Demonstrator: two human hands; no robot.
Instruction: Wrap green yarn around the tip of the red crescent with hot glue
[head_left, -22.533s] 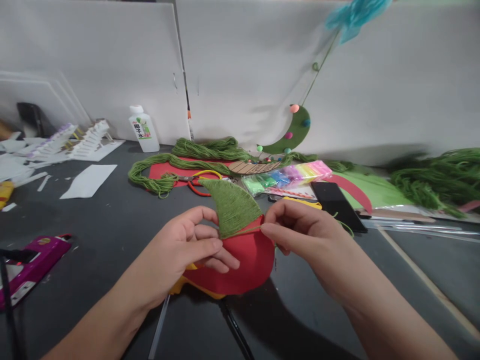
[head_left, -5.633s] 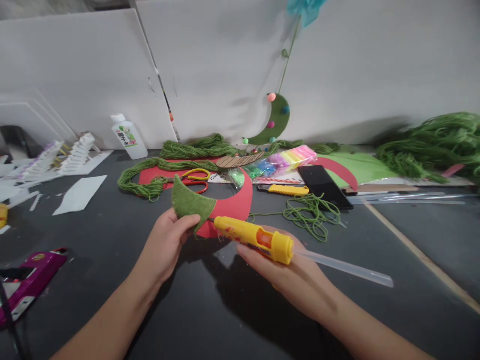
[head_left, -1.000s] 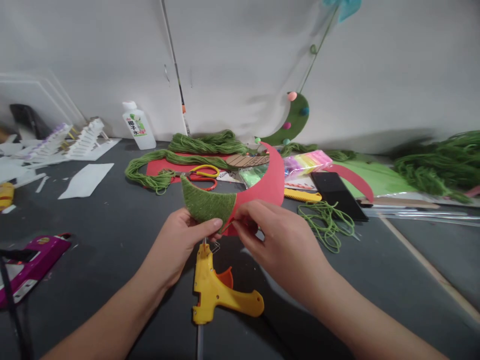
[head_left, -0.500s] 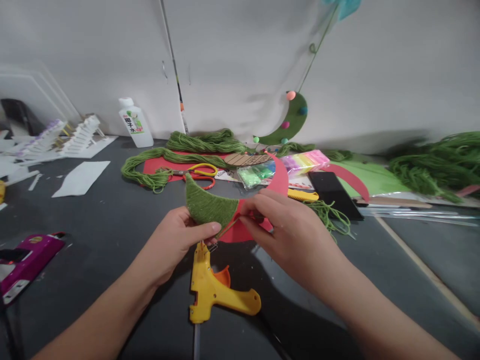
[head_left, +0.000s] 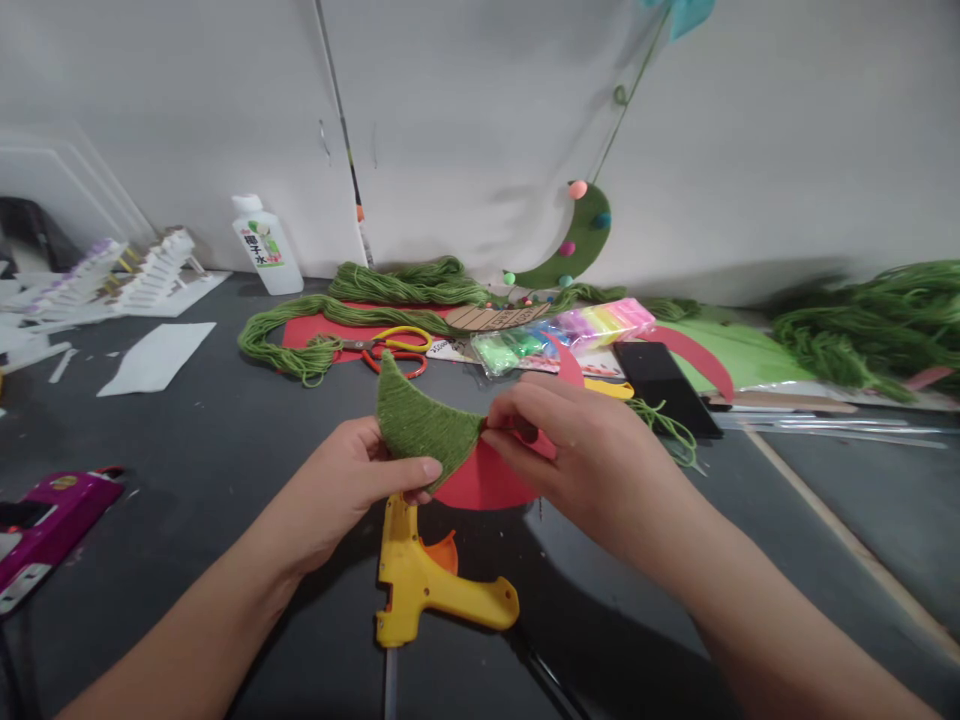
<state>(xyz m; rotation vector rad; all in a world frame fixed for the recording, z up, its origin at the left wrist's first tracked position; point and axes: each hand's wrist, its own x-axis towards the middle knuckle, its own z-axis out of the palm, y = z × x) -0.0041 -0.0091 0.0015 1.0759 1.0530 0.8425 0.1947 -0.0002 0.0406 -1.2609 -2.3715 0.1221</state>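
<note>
A red crescent cutout [head_left: 487,475] has its left end wrapped in green yarn [head_left: 424,420]. My left hand [head_left: 360,480] grips the wrapped end, thumb lying across the front. My right hand [head_left: 592,460] is closed in a pinch at the upper edge where the green meets the red, on the yarn strand; its fingertips hide most of the strand. The red part curves away behind the right hand and shows again above it. Below the cutout, a yellow hot glue gun [head_left: 409,580] with an orange trigger lies on the table.
Scissors [head_left: 394,345], green yarn skeins [head_left: 405,283] and a bag of coloured pompoms [head_left: 514,350] lie behind my hands. A black phone [head_left: 664,385] is at the right, a white bottle [head_left: 268,248] at the back left, a purple device [head_left: 56,530] at far left. A pompom-dotted crescent [head_left: 577,240] hangs at the wall.
The right hand has come up from the lower edge of the wrapped part to its upper edge, bringing the strand along. The crescent has tilted and shifted slightly. The left hand keeps its grip.
</note>
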